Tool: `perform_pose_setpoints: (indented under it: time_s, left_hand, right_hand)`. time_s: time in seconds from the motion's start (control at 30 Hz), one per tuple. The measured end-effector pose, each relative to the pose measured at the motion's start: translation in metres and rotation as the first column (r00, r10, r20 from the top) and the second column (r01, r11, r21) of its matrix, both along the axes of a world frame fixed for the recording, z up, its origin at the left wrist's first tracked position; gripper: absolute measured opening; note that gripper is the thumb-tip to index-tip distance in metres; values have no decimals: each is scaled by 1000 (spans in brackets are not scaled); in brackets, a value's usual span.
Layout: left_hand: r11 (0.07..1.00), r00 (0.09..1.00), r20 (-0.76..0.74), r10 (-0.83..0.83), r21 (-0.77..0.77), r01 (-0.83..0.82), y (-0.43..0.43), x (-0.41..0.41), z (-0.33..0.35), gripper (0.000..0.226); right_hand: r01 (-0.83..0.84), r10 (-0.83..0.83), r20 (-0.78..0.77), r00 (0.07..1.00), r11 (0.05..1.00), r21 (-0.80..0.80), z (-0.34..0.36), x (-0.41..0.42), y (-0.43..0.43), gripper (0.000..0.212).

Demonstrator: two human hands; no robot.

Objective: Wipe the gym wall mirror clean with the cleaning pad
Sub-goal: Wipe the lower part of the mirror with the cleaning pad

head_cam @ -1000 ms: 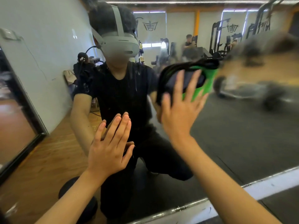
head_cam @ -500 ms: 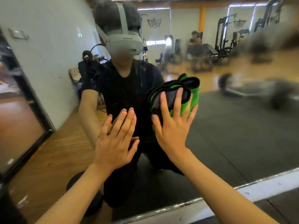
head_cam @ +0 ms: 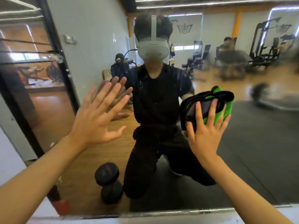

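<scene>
The wall mirror (head_cam: 258, 151) fills the view and shows my own kneeling reflection. My right hand (head_cam: 205, 136) presses the green and black cleaning pad (head_cam: 225, 109) flat against the glass, right of centre, with straight, spread fingers. My left hand (head_cam: 97, 120) lies flat on the glass to the left, its fingers fanned out and holding nothing.
A metal strip (head_cam: 161, 213) runs along the mirror's bottom edge. A black post (head_cam: 53, 54) bounds the glass on the left. A black dumbbell (head_cam: 108, 181) and a red object (head_cam: 62, 206) show low in the glass. Gym machines and seated people are reflected behind.
My right hand has slid the pad down the glass, from chest height to waist height of my reflection. My left hand has spread its fingers and shifted left.
</scene>
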State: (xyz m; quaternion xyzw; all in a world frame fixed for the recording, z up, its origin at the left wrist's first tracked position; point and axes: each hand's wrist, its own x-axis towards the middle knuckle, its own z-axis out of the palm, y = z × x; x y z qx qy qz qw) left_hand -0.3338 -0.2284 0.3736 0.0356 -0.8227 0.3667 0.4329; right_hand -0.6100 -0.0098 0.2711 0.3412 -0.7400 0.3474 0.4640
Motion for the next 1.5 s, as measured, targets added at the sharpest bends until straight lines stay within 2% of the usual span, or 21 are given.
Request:
perform_pose_setpoints:
  time_s: [0.17,0.4,0.47,0.57,0.63,0.7,0.77,0.83,0.87,0.93,1.03,1.1,1.13,1.17,1.2,1.27,1.33,1.4,1.5]
  left_hand:
    - [987,991,89,97,-136,-84,-32,15,40,101]
    - [977,996,7,92,-196,-89,-56,7,26,111]
    - [976,997,-7,73,-203,-73,-57,5,26,110]
    - [975,998,-15,66,-209,-68,-58,5,27,108]
    - [975,998,-32,62,-214,-67,-57,5,26,105]
    - [980,998,-44,43,-194,-51,-56,6,24,100]
    - [982,999,-36,34,-185,-41,-56,8,26,97]
    - [983,999,-32,20,-182,-25,-56,9,26,94]
    - [984,999,-34,13,-177,-18,-56,9,26,93]
    - [987,1000,-29,11,-161,-15,-58,8,25,92]
    - [988,1000,-28,11,-152,-16,-58,6,23,90]
    - [990,1000,-27,4,-142,-7,-58,6,24,89]
    - [992,1000,-22,1,-130,-3,-58,6,23,88]
    - [993,1000,-17,-1,-120,-1,-58,6,23,88]
    - [993,1000,-13,0,-116,-2,-58,7,23,88]
    - [994,1000,-4,11,-108,-12,-58,8,24,88]
    - [995,1000,8,14,-103,-13,-58,8,24,88]
    - [994,1000,-2,15,-110,-16,-59,8,25,86]
    - [994,1000,-13,11,-110,-13,-59,6,22,85]
  right_hand:
    - [-1,5,98,995,999,-42,-1,15,-6,68]
    - [-37,42,95,995,998,-59,-10,16,-7,72]
    - [-29,38,112,993,996,-80,12,15,-7,69]
    - [50,-4,184,983,967,-249,79,22,-25,66]
    - [89,-31,198,980,952,-294,114,46,-52,66]
    - [31,-26,26,999,983,-180,117,80,-80,63]
    - [-45,51,-195,979,998,38,100,103,-93,58]
    - [-61,124,-346,930,980,189,93,84,-80,58]
    - [-42,120,-379,918,977,209,93,66,-66,59]
    - [17,27,-322,946,991,133,96,30,-34,62]
    - [88,-92,-29,995,990,-107,114,-5,-6,67]
    - [152,-114,149,982,950,-274,132,12,-27,68]
    - [171,-121,176,977,935,-311,136,32,-45,67]
    - [146,-110,133,985,943,-299,134,55,-63,66]
    - [75,-69,34,997,973,-217,124,78,-79,65]
    - [-75,92,-195,976,993,92,86,113,-99,60]
    - [-103,202,-323,925,948,301,59,108,-90,59]
    - [-72,199,-375,905,943,326,52,75,-67,61]
    - [-8,85,-341,936,976,219,59,29,-27,65]
